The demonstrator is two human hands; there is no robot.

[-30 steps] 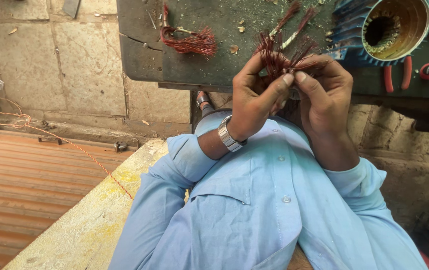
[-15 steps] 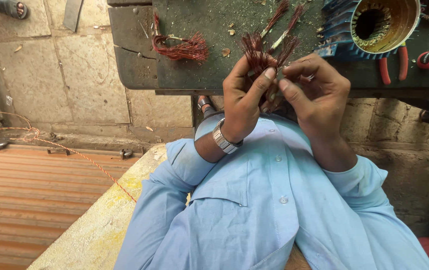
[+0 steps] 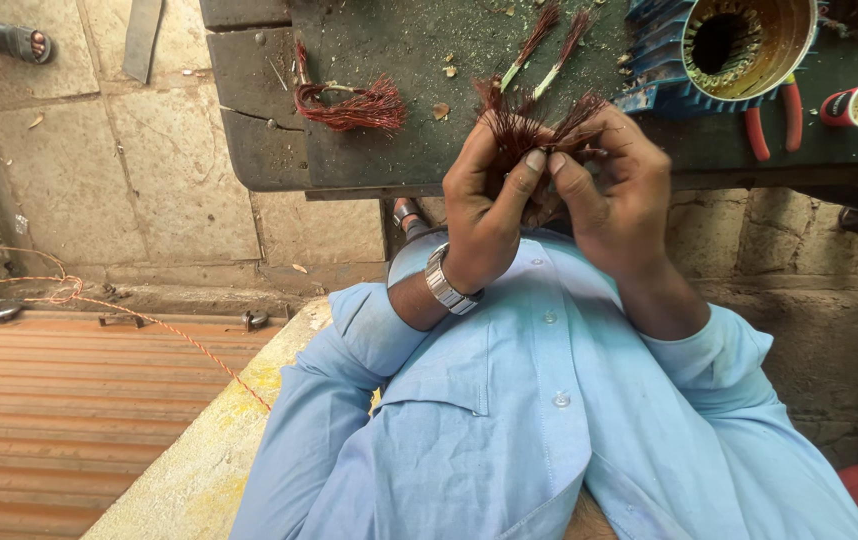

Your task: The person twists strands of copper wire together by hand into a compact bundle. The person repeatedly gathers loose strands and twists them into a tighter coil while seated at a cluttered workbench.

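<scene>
Dark workbench (image 3: 399, 150) at the stone wall: you are holding a copper wire bundle (image 3: 529, 125) at its near edge.

Head view: you are gripping the bundle with both hands raised before your chest, left hand (image 3: 489, 205) clenched around the strands, thumb up, right hand (image 3: 614, 195) pinching them from the other side. Fine strands are splaying outward; a loose grip could let them slip, kink or prick your fingers. Another wire tuft (image 3: 354, 105) and a blue motor stator (image 3: 739, 40) are lying on the bench.
</scene>
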